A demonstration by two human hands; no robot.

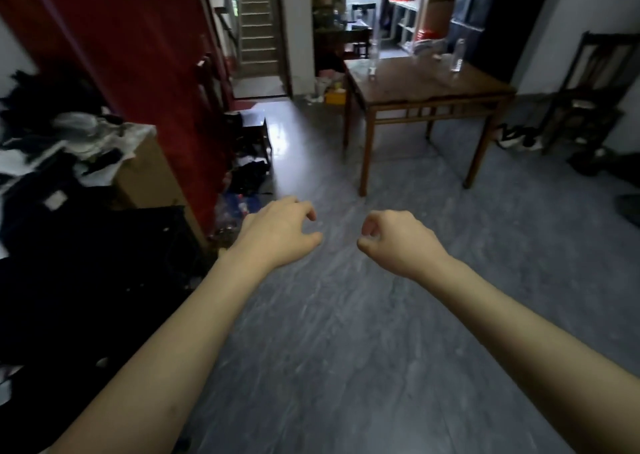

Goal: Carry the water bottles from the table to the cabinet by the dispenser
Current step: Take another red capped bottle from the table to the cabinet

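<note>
2 clear plastic water bottles are standing upright on the wooden table across the room, well apart from each other: the left bottle near the table's back-left corner, the right bottle toward the back-right edge. There's some pale crumpled stuff between them at the far edge, too blurry to say what it is.

Both arms are stretched out in front over the grey streaky floor, bare forearms, nothing in either hand. Left hand is palm-down with the fingers loosely curled and hanging, thumb sticking out toward the middle. Right hand is about the same, fingers drooping in a loose curl, not gripping anything. Both hands are nowhere near the table, so the bottles are untouched.

Left side of the view is pretty messy: a cardboard box piled with dark and white clothes, with a big red panel behind it, more clutter on the floor at its foot. A dark wooden chair sits by the right wall past the table. Straight back there's a doorway with a staircase, and another bright room with white shelves behind the table.
</note>
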